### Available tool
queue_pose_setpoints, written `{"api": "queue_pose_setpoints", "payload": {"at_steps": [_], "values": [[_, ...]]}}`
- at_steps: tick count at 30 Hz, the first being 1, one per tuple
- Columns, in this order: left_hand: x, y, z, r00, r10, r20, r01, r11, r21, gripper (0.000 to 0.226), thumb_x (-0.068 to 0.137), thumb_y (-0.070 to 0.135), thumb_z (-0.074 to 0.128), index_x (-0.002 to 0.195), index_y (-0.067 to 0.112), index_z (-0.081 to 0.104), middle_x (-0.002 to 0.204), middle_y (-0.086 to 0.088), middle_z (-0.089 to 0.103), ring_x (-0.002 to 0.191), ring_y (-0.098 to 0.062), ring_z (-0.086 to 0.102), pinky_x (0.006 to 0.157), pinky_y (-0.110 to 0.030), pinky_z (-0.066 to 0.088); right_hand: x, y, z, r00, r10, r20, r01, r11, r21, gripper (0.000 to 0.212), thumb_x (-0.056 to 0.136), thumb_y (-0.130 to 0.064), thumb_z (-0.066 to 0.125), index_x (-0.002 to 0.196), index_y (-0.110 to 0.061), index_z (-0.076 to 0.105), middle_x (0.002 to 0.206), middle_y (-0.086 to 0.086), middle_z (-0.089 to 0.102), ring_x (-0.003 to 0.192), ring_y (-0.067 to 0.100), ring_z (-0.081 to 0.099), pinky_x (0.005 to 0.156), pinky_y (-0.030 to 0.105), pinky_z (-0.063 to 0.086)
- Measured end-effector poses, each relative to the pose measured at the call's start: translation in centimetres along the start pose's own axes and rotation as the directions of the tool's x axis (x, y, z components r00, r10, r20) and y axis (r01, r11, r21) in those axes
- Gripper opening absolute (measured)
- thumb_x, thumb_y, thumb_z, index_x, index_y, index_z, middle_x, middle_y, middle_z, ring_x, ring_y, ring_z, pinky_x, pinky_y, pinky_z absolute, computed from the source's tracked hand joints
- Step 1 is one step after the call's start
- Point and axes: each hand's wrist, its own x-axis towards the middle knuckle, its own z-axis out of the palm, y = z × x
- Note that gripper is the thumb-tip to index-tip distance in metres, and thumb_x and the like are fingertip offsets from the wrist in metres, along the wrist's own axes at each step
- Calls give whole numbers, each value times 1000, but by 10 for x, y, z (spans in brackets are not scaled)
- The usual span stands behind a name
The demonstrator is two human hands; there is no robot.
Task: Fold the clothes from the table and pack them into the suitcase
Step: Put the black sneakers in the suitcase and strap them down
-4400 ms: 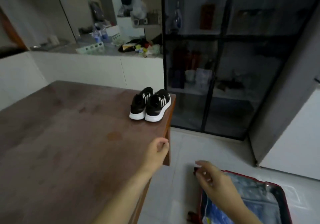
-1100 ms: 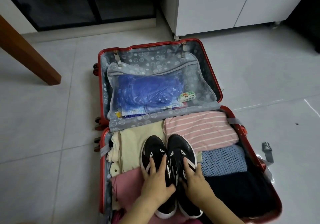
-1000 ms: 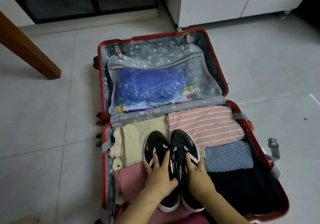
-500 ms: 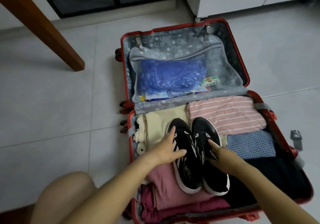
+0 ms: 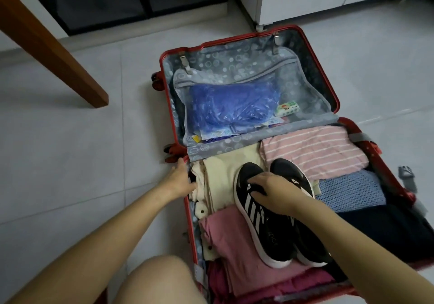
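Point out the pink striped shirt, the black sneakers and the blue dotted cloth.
pink striped shirt (image 5: 314,150): head view, middle of its folded top.
black sneakers (image 5: 253,209): head view, one shoe's striped side.
blue dotted cloth (image 5: 350,191): head view, centre of its visible face.

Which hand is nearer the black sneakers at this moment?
Right. The right hand holds the black sneakers from above; the left hand is off to their left, at the suitcase edge beside the cream garment.
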Motion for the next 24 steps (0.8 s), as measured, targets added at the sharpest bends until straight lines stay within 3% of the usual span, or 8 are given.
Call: {"api": "queue_pose_setpoints", "payload": {"at_steps": [4, 6, 8, 10, 15, 18, 21, 24], "values": [[39, -63, 47, 1000, 7, 14, -2, 959, -282, 103, 50, 48, 72, 139, 16, 31, 128, -5, 55, 114, -17, 56, 95, -40, 50, 19, -5, 4, 992, -121, 30, 121, 992, -21, 37, 91, -29, 52, 127, -21, 57, 126, 4, 54, 117, 23, 52, 96, 40, 45], [25, -71, 61, 998, -23, 63, 42, 944, -328, 70, 62, 38, 76, 122, 16, 48, 110, 1, 62, 104, -15, 59, 86, -35, 53, 29, -13, 10, 984, -174, 22, 175, 985, -8, 38, 92, -28, 53, 129, -21, 55, 123, 5, 55, 114, 21, 53, 98, 37, 43], [-14, -52, 55, 997, -15, 74, 42, 923, -382, 31, 79, 25, 69, 104, 15, 54, 88, 3, 61, 83, -15, 59, 63, -26, 53, 35, -23, 17, 975, -221, 17, 221, 975, 10, 38, 93, -29, 53, 131, -20, 54, 124, 6, 54, 113, 21, 52, 100, 34, 41], [-35, -52, 58, 996, -33, 89, 69, 899, -433, 14, 90, 23, 64, 96, 15, 55, 80, 2, 60, 71, -11, 57, 52, -18, 48, 36, -34, 24, 965, -260, 36, 260, 966, 6, 38, 94, -29, 52, 131, -21, 53, 129, 5, 52, 113, 22, 54, 98, 32, 41], [-79, -58, 41, 988, 1, 153, 75, 868, -491, 40, 77, 40, 74, 98, 7, 67, 94, -12, 70, 87, -22, 65, 82, -34, 52, 29, -48, 36, 916, -378, 134, 387, 921, -48, 38, 93, -30, 50, 131, -23, 53, 129, 4, 53, 118, 22, 52, 98, 40, 43], [-102, -49, 26, 977, 41, 210, 73, 860, -505, 13, 87, 14, 67, 92, 5, 59, 79, -13, 72, 74, -23, 68, 66, -29, 53, 20, -54, 30, 888, -433, 153, 447, 891, -76, 38, 93, -30, 51, 130, -23, 54, 129, 2, 54, 118, 20, 52, 97, 38, 44], [-122, -17, 10, 967, 41, 250, 87, 874, -478, 17, 88, 14, 66, 96, 7, 53, 76, -13, 71, 62, -25, 58, 47, -26, 42, 7, -63, 20, 863, -483, 149, 490, 871, -14, 38, 92, -31, 57, 128, -19, 55, 122, 0, 61, 109, 16, 58, 94, 33, 46], [-121, 27, 6, 977, 50, 206, 54, 881, -469, 22, 87, 15, 63, 103, 4, 52, 81, -23, 63, 53, -21, 47, 40, -25, 38, -12, -65, 8, 885, -426, 190, 383, 896, 226, 56, 83, -39, 70, 132, -22, 48, 109, -3, 65, 97, 10, 62, 90, 27, 49]]}}
